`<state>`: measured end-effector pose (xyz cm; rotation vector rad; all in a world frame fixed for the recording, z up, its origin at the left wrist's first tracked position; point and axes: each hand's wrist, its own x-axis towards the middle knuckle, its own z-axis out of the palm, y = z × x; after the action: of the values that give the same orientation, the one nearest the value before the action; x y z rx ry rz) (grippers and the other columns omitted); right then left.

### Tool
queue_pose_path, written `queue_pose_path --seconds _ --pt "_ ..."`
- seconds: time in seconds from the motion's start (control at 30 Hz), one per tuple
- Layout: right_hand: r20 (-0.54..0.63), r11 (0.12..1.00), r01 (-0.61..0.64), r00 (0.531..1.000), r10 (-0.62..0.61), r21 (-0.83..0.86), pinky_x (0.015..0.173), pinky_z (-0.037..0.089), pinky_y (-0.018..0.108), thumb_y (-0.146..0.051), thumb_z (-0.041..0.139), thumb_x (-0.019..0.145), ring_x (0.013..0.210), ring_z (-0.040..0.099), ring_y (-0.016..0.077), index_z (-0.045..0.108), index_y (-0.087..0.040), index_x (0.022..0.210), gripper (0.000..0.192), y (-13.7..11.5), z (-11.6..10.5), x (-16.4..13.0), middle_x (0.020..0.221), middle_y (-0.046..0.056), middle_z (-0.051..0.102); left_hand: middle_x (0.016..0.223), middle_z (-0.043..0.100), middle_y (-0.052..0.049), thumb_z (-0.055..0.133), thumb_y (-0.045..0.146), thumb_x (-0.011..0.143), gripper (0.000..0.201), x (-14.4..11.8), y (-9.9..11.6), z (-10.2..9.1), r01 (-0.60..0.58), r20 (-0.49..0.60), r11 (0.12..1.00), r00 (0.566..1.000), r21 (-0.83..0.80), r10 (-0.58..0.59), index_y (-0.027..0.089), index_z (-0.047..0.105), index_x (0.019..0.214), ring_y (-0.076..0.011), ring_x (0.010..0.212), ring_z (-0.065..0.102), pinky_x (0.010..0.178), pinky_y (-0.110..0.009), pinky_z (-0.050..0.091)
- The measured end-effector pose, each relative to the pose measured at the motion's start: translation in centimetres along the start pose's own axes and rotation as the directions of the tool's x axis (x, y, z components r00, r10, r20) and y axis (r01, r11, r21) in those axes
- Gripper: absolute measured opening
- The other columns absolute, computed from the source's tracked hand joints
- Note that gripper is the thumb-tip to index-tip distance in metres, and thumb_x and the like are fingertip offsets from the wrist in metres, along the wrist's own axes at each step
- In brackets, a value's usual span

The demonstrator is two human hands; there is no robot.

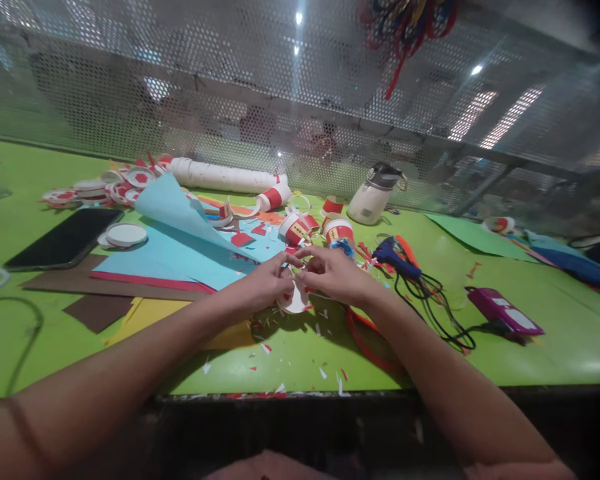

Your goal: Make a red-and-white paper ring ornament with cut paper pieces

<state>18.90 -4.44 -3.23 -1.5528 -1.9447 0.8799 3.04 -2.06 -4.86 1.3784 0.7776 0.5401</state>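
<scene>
1. Reaching over the green table (570, 373) with 2 bare forearms (145, 347).
2. Pinching a white disc (294, 300) low between left hand (267, 280) and right hand (333, 275), with fingers curled nearly closed; exact grip partly hidden.
3. Looks partway along, judging by red-and-white discs (141, 177) piled at back left, paper scraps (267, 349) around; the held disc apparently unfinished.
4. Beyond: red-and-white cups (340, 230) and a capped bottle (367, 200); impossible to tell contents.
</scene>
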Motion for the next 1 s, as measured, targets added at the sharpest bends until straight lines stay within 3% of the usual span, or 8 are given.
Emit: queue_pose_path --seconds 0.23,0.37,0.47,0.6,0.8,1.0 --pt "0.063 0.985 -0.037 0.998 0.027 0.166 0.047 0.038 0.021 -0.009 0.058 0.070 0.052 0.051 0.0102 0.051 -0.016 0.106 0.038 -0.2 -0.3 0.0 0.058 -0.003 0.056 0.064 0.057 0.000 0.052 0.013 0.057 0.043 -0.1 0.2 0.1 -0.024 0.022 0.999 0.999 0.029 0.024 0.018 0.047 0.100 -0.0137 0.054 0.050 0.048 -0.024 0.032" --pt "0.117 0.907 -0.189 0.981 0.155 0.377 0.052 0.046 0.024 -0.010 0.061 0.071 0.052 0.056 0.0111 0.052 -0.015 0.105 0.036 -0.5 -0.5 -0.1 0.059 -0.002 0.058 0.065 0.058 0.000 0.053 0.015 0.059 0.042 -0.3 0.3 0.0 -0.048 0.035 0.998 0.998 0.032 0.047 0.018 0.049 0.101 -0.0130 0.053 0.050 0.048 -0.023 0.032" --pt "0.130 0.860 -0.250 0.968 0.214 0.446 0.050 0.048 0.024 -0.014 0.063 0.071 0.050 0.057 0.0109 0.053 -0.015 0.107 0.038 -0.7 -0.7 -0.2 0.059 -0.001 0.059 0.065 0.058 0.000 0.052 0.014 0.058 0.047 -0.2 0.2 -0.1 -0.057 0.040 0.997 0.998 0.044 0.056 0.018 0.049 0.105 -0.0131 0.052 0.050 0.046 -0.023 0.030" --pt "0.171 0.852 -0.234 0.970 0.173 0.468 0.048 0.048 0.022 -0.016 0.066 0.069 0.050 0.058 0.0106 0.052 -0.014 0.114 0.047 -0.3 -0.7 -0.1 0.060 0.000 0.061 0.068 0.059 -0.001 0.052 0.013 0.056 0.051 -0.1 0.0 -0.2 -0.076 0.037 0.995 0.997 0.068 0.074 0.019 0.050 0.106 -0.0144 0.054 0.051 0.046 -0.023 0.028" --pt "0.225 0.812 -0.226 0.967 0.120 0.538 0.047 0.050 0.021 -0.012 0.068 0.064 0.050 0.059 0.0100 0.050 -0.016 0.118 0.058 0.8 -0.8 0.2 0.067 0.000 0.063 0.056 0.048 0.004 0.055 0.015 0.058 0.041 -0.2 0.3 -0.1 -0.069 0.029 0.996 0.997 0.061 0.068 0.019 0.051 0.099 -0.0146 0.053 0.051 0.047 -0.023 0.030" --pt "0.243 0.729 -0.243 0.964 0.108 0.640 0.048 0.048 0.019 -0.014 0.072 0.065 0.055 0.059 0.0101 0.049 -0.017 0.119 0.058 1.3 -1.3 0.4 0.067 0.000 0.062 0.065 0.057 0.000 0.062 0.021 0.062 0.035 -0.3 0.9 -0.4 -0.035 -0.029 0.999 0.999 -0.027 0.035 0.017 0.053 0.096 -0.0127 0.055 0.053 0.049 -0.022 0.035"
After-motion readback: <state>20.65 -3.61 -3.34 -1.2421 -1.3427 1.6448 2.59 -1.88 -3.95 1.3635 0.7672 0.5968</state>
